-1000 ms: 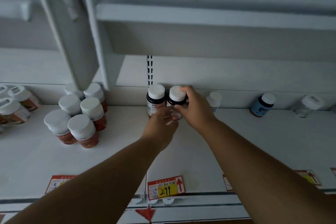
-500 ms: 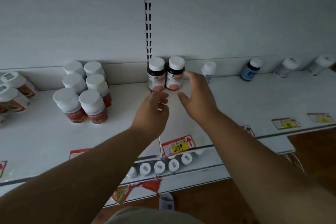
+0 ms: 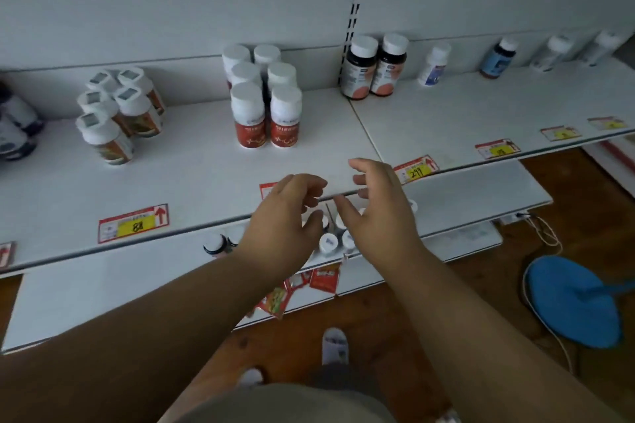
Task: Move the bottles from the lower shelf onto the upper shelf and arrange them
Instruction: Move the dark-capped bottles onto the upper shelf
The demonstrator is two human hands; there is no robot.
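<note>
Two dark bottles with white caps and pink labels (image 3: 374, 69) stand side by side at the back of the upper shelf (image 3: 206, 178). On the lower shelf (image 3: 481, 196), just under the upper shelf's front edge, several white-capped bottles (image 3: 328, 242) show between my hands. My left hand (image 3: 285, 220) and my right hand (image 3: 374, 206) hover over that edge, fingers loosely spread, holding nothing. My hands hide part of the lower row.
Red-labelled white-capped bottles (image 3: 264, 103) and another cluster (image 3: 117, 113) stand left on the upper shelf. Single bottles (image 3: 498, 58) line its back right. Price tags (image 3: 415, 170) mark the front edge. A blue disc (image 3: 570, 302) with a white cable lies on the wooden floor.
Both hands have let go of the two dark bottles and drawn back down to the shelf's front edge. The view has tilted downward, bringing the lower shelf and floor into sight.
</note>
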